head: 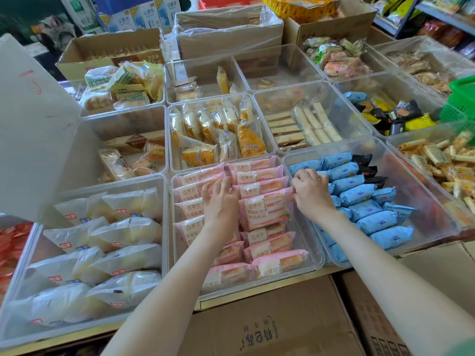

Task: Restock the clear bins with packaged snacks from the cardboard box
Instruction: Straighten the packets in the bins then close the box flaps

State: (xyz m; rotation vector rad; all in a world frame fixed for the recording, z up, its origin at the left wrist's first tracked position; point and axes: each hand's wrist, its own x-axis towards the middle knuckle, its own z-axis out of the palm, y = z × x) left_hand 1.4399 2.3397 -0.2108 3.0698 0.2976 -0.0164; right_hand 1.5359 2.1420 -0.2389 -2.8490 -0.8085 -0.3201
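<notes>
**Both hands in the pink-snack bin**

Cardboard box (pixel 270 327) with printed characters sits nearest, under the clear bin (pixel 314 263) of pink packaged snacks (pixel 264 209), which are labelled with red characters. Left hand (pixel 221 201) lies flat, fingers spread loosely over the left column. Right hand (pixel 312 194) pinches the right edge of a raised pink pack beside the bin wall. Blue packs (pixel 365 209) crowd the neighbouring bin.
</notes>
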